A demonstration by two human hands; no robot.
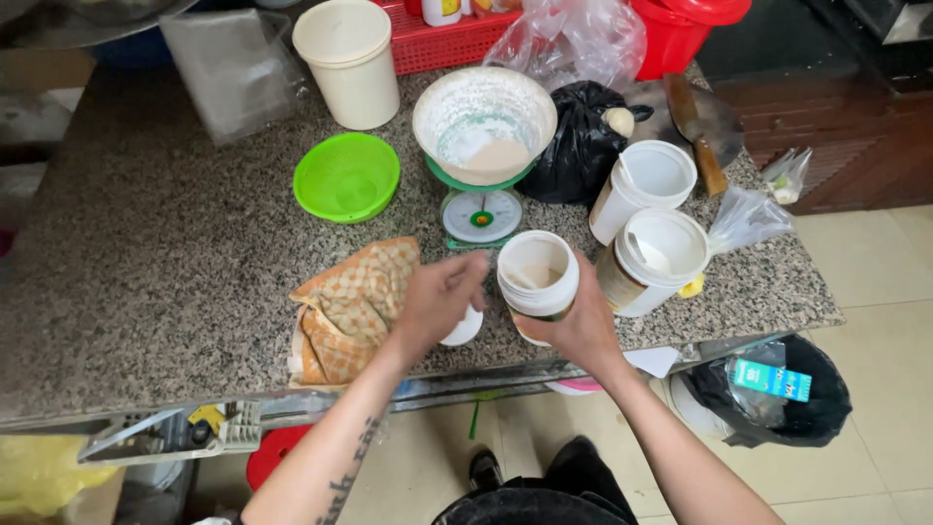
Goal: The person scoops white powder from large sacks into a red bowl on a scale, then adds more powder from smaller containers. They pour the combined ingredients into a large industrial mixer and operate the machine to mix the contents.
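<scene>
The right hand is wrapped around an open white jar with pale powder inside, held just above the near edge of the table. The left hand is loosely curled just left of the jar, over a white lid; whether it grips anything I cannot tell. Left of that hand lies a crumpled orange checked cloth. Right of the held jar stand two more open white tubs, one with a brown label on its side. Beyond the hands, a green kitchen scale carries a floury white bowl, with a green strainer to its left and a black bag to its right. Farther back is a cream lidded container. The table is speckled grey granite; the floor is pale tile, with a black-lined bin below on the right.
</scene>
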